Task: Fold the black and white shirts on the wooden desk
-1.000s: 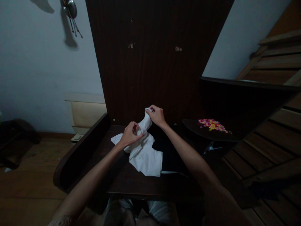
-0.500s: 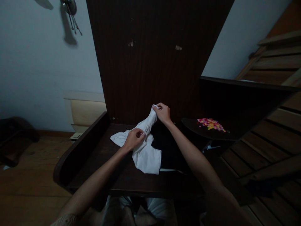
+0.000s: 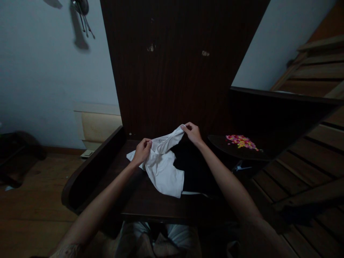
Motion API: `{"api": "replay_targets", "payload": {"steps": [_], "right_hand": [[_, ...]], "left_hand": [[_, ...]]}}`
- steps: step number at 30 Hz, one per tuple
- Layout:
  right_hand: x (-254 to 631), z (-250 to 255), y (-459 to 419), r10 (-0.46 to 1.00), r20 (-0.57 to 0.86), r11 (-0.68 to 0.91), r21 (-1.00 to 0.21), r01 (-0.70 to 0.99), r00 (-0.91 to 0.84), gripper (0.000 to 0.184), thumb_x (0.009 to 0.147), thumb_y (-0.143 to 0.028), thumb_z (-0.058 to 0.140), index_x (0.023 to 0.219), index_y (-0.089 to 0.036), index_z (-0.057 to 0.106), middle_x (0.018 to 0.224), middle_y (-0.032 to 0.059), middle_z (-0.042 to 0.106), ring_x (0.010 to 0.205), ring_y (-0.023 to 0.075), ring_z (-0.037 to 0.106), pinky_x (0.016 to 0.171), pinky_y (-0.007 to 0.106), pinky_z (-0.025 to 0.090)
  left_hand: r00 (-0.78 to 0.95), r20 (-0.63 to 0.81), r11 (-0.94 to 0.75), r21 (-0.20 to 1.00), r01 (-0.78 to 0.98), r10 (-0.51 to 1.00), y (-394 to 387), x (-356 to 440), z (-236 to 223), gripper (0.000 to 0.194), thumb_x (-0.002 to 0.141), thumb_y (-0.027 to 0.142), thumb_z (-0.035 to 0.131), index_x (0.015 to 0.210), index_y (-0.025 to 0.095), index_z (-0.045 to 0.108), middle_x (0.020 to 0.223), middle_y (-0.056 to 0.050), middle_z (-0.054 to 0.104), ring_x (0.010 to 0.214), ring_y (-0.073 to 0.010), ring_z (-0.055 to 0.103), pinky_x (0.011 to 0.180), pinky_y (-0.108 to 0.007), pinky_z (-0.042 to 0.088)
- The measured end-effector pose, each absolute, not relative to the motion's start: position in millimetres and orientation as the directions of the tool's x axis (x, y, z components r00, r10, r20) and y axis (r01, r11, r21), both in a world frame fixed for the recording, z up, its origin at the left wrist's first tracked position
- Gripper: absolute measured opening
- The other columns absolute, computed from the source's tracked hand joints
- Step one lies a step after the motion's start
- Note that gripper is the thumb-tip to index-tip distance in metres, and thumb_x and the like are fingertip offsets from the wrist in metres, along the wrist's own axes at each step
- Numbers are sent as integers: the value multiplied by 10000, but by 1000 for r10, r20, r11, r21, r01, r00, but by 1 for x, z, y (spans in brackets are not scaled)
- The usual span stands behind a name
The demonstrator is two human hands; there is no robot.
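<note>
A white cloth garment (image 3: 168, 175) lies rumpled on the dark wooden desk (image 3: 129, 204), its upper edge lifted between my hands. My left hand (image 3: 142, 151) pinches that edge on the left. At the upper right, my right hand (image 3: 192, 132) pinches the other end of the edge, so the cloth stretches between them. Dark fabric (image 3: 197, 172) spreads to the right of the white part, with a thin pale strip along its bottom. Whether the dark and white parts are one piece I cannot tell.
A raised side panel (image 3: 88, 168) bounds the desk on the left, and a tall dark board (image 3: 172, 79) stands behind. At the right, a rounded shelf (image 3: 220, 143) carries a pile of small pink and yellow pieces (image 3: 242, 142). Wooden slats (image 3: 303, 154) stand farther right.
My left hand has moved left and up, and now grips the garment's upper edge. My right hand has shifted slightly right and down. The cloth's edge is now spread wider.
</note>
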State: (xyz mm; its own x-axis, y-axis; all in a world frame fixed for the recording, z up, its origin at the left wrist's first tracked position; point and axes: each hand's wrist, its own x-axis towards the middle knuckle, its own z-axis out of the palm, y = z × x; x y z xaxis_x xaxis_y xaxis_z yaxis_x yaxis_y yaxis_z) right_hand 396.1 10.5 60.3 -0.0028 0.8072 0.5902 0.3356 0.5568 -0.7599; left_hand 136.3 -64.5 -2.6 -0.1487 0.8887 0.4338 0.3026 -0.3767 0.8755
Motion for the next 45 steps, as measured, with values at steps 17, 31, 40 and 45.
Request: {"api": "replay_targets", "payload": {"steps": [17, 31, 40, 45], "right_hand": [[384, 62, 7, 831, 555, 556, -831, 9, -49, 366, 743, -438, 666, 631, -237, 381, 693, 20, 701, 746, 196, 669, 717, 306, 477], [375, 78, 17, 677, 725, 718, -688, 103, 127, 327, 824, -471, 635, 726, -236, 430, 775, 13, 693, 737, 148, 632, 707, 280, 491], [388, 90, 23, 661, 711, 707, -697, 118, 238, 313, 857, -448, 593, 738, -240, 392, 769, 15, 682, 706, 150, 636, 676, 277, 488], [417, 99, 34, 671, 678, 658, -731, 181, 300, 371, 861, -510, 559, 722, -251, 331, 616, -46, 519, 574, 126, 528, 557, 237, 418]], "left_hand": [[-188, 398, -360, 910, 206, 898, -66, 134, -6, 136, 785, 314, 579, 846, 202, 534, 584, 77, 374, 511, -102, 379, 498, -221, 314], [387, 644, -640, 212, 739, 660, -122, 167, -58, 338, 781, 525, 648, 821, 198, 573, 851, -71, 590, 819, -225, 561, 762, -360, 474], [311, 440, -528, 557, 641, 842, -93, 159, -45, 116, 830, 290, 523, 810, 201, 596, 815, -44, 613, 779, -199, 587, 743, -321, 465], [-28, 379, -333, 845, 419, 925, -61, 124, -4, 174, 847, 362, 471, 792, 211, 539, 669, 17, 562, 657, -166, 549, 627, -272, 424]]}}
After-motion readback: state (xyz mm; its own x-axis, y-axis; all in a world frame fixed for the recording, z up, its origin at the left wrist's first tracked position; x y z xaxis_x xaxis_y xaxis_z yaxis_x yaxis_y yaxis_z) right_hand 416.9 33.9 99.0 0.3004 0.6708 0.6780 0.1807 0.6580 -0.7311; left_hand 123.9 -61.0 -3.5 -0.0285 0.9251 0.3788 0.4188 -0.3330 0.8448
